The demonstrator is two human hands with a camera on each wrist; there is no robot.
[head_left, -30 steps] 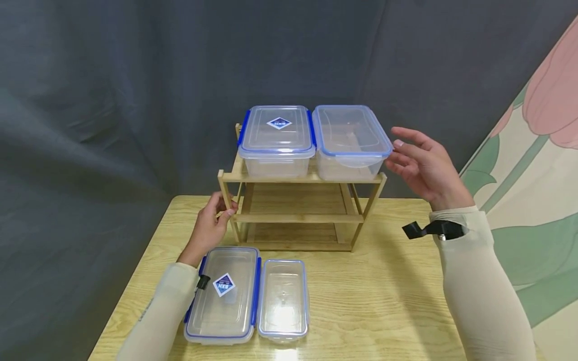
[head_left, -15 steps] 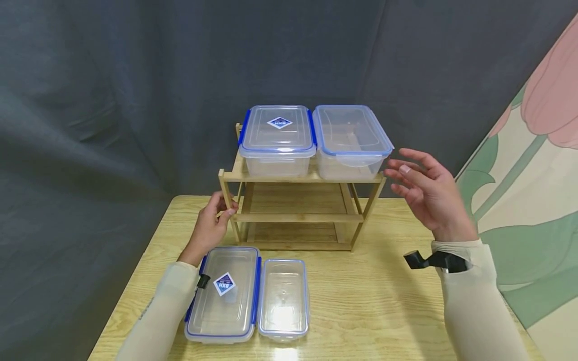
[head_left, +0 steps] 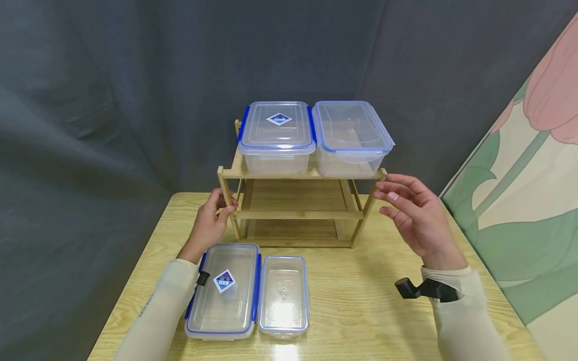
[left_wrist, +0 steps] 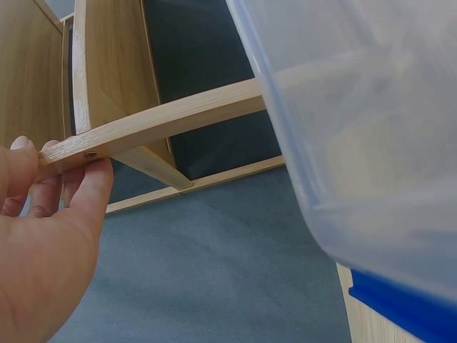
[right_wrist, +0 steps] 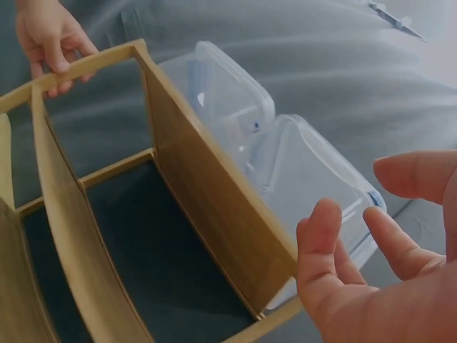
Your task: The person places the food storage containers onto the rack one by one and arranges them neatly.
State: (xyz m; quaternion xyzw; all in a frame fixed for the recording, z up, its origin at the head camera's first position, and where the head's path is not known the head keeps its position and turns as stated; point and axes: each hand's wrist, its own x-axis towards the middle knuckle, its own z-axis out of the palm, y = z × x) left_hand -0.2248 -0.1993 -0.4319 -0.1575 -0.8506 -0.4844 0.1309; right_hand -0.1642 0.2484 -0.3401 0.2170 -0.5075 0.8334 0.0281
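A wooden rack [head_left: 298, 215] stands on the table, two lidded clear containers side by side on its top shelf: one with blue clips [head_left: 277, 128], one with a pale blue rim [head_left: 354, 128]. My left hand [head_left: 209, 223] grips the rack's left front post; in the left wrist view the fingers [left_wrist: 93, 186] curl round the wood. Beside the upper right corner of the rack is my right hand [head_left: 417, 220], its fingers loosely bent and nothing held. Whether its fingertips touch the right post, I cannot tell.
In front of the rack, a flat lidded container with blue clips [head_left: 223, 311] and a smaller clear container [head_left: 283, 296] lie on the wooden table [head_left: 361, 301]. A dark curtain [head_left: 180, 90] hangs behind; a flower-patterned panel [head_left: 519, 200] is at the right.
My right hand has moved down from beside the right top container to the upper part of the rack's right post. The left hand keeps its grip.
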